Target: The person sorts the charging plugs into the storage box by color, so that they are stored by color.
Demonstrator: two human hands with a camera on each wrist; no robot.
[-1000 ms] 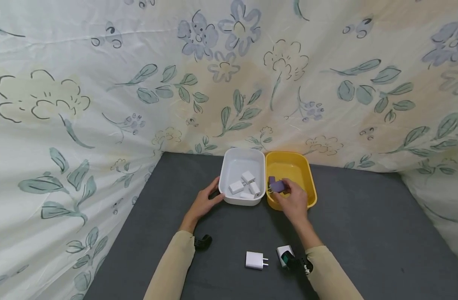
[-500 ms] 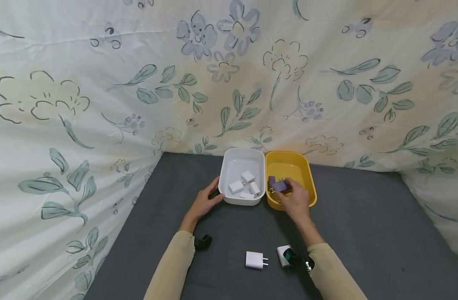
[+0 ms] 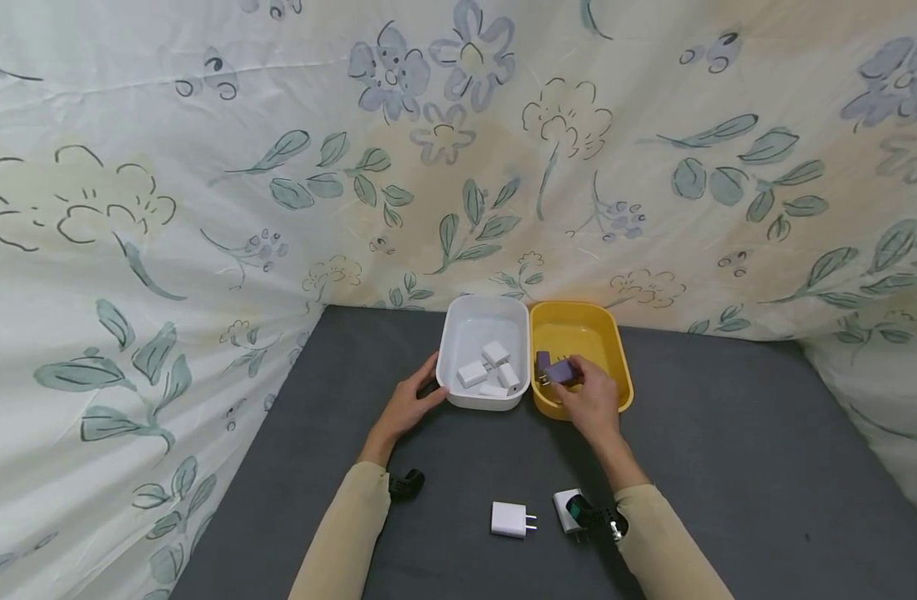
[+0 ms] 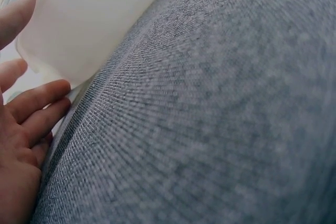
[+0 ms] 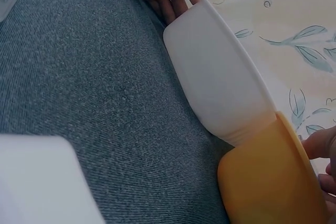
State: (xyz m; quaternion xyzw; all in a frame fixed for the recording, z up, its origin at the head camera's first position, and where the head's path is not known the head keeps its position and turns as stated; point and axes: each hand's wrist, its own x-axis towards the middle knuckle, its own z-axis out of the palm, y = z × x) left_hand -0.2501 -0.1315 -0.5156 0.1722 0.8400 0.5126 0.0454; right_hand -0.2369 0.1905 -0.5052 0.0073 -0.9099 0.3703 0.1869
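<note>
Inside the front part of the yellow container [image 3: 578, 327], my right hand [image 3: 595, 402] pinches a purple charger plug [image 3: 560, 372] between thumb and fingers. Another purple charger plug [image 3: 543, 362] lies just left of it. My left hand [image 3: 403, 410] touches the left side and front corner of the white container [image 3: 484, 403], its fingers relaxed. Several white charger plugs [image 3: 473, 373] lie in that container. The left wrist view has the left hand [image 4: 29, 124] against the white wall [image 4: 94, 24]. In the right wrist view, the yellow wall [image 5: 268, 171] hides the purple plugs.
Two white charger plugs lie on the dark grey tabletop [image 3: 443, 533]: one [image 3: 508, 519] at front centre, another [image 3: 565, 512] partly behind the right wrist camera [image 3: 589, 512]. Both containers stand side by side, touching, near the floral cloth [image 3: 473, 225] at the back.
Over the last second, my right hand has shifted slightly right with the purple charger plug still pinched. My left hand stays at the white container.
</note>
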